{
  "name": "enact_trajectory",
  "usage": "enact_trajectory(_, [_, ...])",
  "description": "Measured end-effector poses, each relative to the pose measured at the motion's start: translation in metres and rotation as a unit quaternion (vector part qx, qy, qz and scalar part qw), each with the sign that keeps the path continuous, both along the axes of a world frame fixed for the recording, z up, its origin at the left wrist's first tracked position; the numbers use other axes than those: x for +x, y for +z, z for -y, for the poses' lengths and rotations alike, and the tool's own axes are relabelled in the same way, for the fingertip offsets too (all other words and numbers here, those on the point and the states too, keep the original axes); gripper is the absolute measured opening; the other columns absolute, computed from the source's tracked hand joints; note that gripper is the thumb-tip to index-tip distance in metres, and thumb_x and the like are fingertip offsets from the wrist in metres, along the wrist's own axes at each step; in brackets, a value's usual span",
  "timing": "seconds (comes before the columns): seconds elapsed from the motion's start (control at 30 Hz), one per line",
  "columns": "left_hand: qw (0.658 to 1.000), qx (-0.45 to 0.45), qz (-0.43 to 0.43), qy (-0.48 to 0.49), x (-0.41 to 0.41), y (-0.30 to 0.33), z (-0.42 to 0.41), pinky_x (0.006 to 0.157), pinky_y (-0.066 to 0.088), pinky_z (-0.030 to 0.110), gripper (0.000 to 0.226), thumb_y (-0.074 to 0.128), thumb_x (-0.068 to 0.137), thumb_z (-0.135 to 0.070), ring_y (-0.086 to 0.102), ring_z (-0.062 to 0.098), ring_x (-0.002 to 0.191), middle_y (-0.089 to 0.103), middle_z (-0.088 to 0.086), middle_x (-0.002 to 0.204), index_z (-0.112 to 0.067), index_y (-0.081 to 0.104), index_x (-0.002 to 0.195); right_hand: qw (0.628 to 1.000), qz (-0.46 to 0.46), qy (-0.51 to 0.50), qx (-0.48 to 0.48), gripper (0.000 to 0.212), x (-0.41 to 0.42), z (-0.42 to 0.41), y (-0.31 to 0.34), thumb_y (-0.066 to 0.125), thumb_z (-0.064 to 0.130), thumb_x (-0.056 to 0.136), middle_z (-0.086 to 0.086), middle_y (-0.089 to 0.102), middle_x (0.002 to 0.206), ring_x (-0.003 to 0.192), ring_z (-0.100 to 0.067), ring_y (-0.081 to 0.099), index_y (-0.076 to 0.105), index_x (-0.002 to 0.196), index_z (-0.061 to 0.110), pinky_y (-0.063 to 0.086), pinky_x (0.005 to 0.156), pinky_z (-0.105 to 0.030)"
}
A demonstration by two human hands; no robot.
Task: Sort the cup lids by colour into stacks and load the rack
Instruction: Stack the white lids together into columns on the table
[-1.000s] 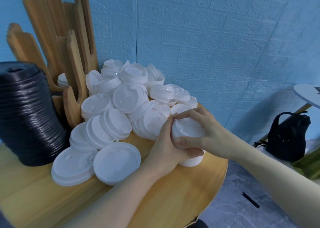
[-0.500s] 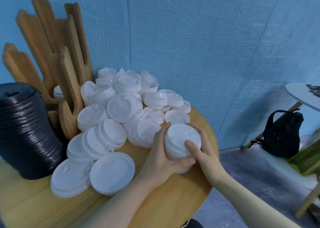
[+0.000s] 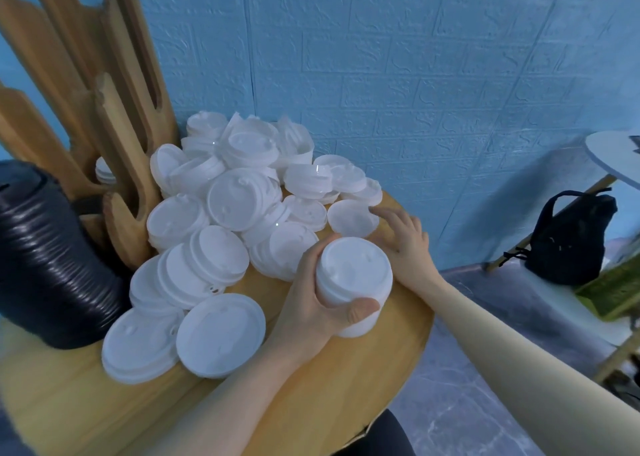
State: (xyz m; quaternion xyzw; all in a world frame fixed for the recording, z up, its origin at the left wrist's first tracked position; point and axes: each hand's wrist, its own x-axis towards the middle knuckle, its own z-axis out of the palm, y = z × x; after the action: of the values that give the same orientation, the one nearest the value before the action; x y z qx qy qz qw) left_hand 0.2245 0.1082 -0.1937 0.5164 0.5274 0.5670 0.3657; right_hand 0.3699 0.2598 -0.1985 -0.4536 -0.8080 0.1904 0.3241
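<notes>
My left hand [image 3: 311,303] grips a short stack of white lids [image 3: 353,279] standing on the round wooden table [image 3: 346,386], thumb across its near side. Behind it my right hand [image 3: 403,237] reaches with relaxed fingers, fingertips touching a single white lid [image 3: 349,218] that lies upside down. A heap of loose white lids [image 3: 235,206] covers the table's middle and back. A tall stack of black lids [image 3: 48,265] stands at the left. The wooden rack [image 3: 114,136] rises behind the heap, with a few white lids [image 3: 104,171] in one slot.
A blue brick-pattern wall [image 3: 415,74] stands right behind the table. To the right, on the floor, a black bag [image 3: 568,237] leans by a small white side table [image 3: 613,157]. The wooden table's edge curves just right of my hands.
My right hand has let go of the white stack and moved back to the single lid behind it. My left hand keeps hold of the stack.
</notes>
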Motion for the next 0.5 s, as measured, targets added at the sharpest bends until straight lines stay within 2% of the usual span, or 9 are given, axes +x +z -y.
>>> enact_trajectory(0.07, [1.000,-0.003,-0.001,0.002,-0.001,-0.001,-0.001,0.097,0.044,0.014,0.088,0.084,0.056,-0.049,0.050,-0.005,0.125,0.055,-0.030,0.128,-0.039,0.043,0.133,0.997,0.081,0.000,0.007,0.048,-0.006,-0.011,-0.006,0.059,0.038,0.090,0.007,0.043,0.144,0.134,-0.019,0.029,0.049,0.137,0.037,0.019,0.107,-0.040])
enact_trajectory(0.13, [1.000,-0.005,-0.004,0.002,-0.001,-0.002,0.001,0.098,0.044,0.014,0.089,0.084,0.056,-0.049,0.049,-0.006,0.125,0.054,-0.032,0.127,-0.040,0.042,0.133,0.995,0.100,-0.007,0.029,0.035,-0.009,-0.013,-0.008,0.061,0.035,0.092,0.005,0.043,0.144,0.136,-0.020,0.026,0.060,0.127,0.035,0.016,0.106,-0.038])
enact_trajectory(0.2, [1.000,-0.006,-0.010,0.001,-0.002,-0.002,0.000,0.097,0.043,0.012,0.089,0.084,0.056,-0.048,0.049,-0.006,0.125,0.054,-0.032,0.127,-0.040,0.042,0.133,0.994,0.087,-0.008,0.064,0.023,-0.009,-0.014,-0.009,0.059,0.038,0.091,0.004,0.052,0.137,0.133,-0.020,0.031,0.072,0.108,0.030,0.017,0.101,-0.034])
enact_trajectory(0.3, [1.000,-0.003,-0.011,-0.002,-0.002,-0.002,0.000,0.099,0.043,0.015,0.091,0.084,0.057,-0.050,0.048,-0.005,0.127,0.053,-0.025,0.133,-0.038,0.041,0.136,0.992,0.065,-0.001,0.113,0.017,-0.008,-0.008,-0.006,0.064,0.038,0.085,0.008,0.066,0.114,0.117,-0.017,0.043,0.076,0.088,0.025,0.017,0.087,-0.027])
enact_trajectory(0.37, [1.000,0.000,-0.013,-0.005,-0.002,-0.003,0.000,0.102,0.044,0.018,0.092,0.083,0.057,-0.052,0.046,-0.005,0.128,0.051,-0.021,0.137,-0.040,0.040,0.137,0.994,-0.036,-0.035,0.095,0.004,-0.008,0.002,0.006,0.072,0.026,0.085,0.018,0.068,0.094,0.102,-0.013,0.048,0.075,0.082,0.024,0.022,0.083,-0.025])
enact_trajectory(0.4, [1.000,0.000,-0.013,-0.006,-0.002,-0.004,0.000,0.103,0.044,0.020,0.092,0.084,0.057,-0.053,0.046,-0.005,0.129,0.050,-0.023,0.137,-0.043,0.039,0.136,0.990,-0.122,-0.057,0.042,0.008,-0.007,0.010,0.015,0.073,0.020,0.086,0.023,0.067,0.082,0.093,-0.010,0.051,0.073,0.080,0.025,0.028,0.080,-0.023])
enact_trajectory(0.43, [1.000,0.000,-0.013,-0.007,-0.003,-0.005,0.000,0.104,0.044,0.021,0.092,0.084,0.056,-0.053,0.045,-0.005,0.129,0.050,-0.025,0.136,-0.045,0.039,0.136,0.973,-0.217,-0.068,-0.035,0.013,-0.006,0.018,0.026,0.071,0.016,0.087,0.024,0.065,0.071,0.082,-0.006,0.054,0.070,0.078,0.025,0.035,0.076,-0.018])
enact_trajectory(0.5, [1.000,0.003,-0.016,-0.007,-0.002,-0.005,0.001,0.105,0.043,0.022,0.092,0.084,0.056,-0.055,0.044,-0.006,0.130,0.049,-0.029,0.135,-0.047,0.039,0.136,0.901,-0.386,-0.054,-0.188,0.010,0.003,0.034,0.046,0.066,0.013,0.090,0.017,0.063,0.063,0.062,-0.002,0.054,0.068,0.082,0.019,0.042,0.062,-0.016])
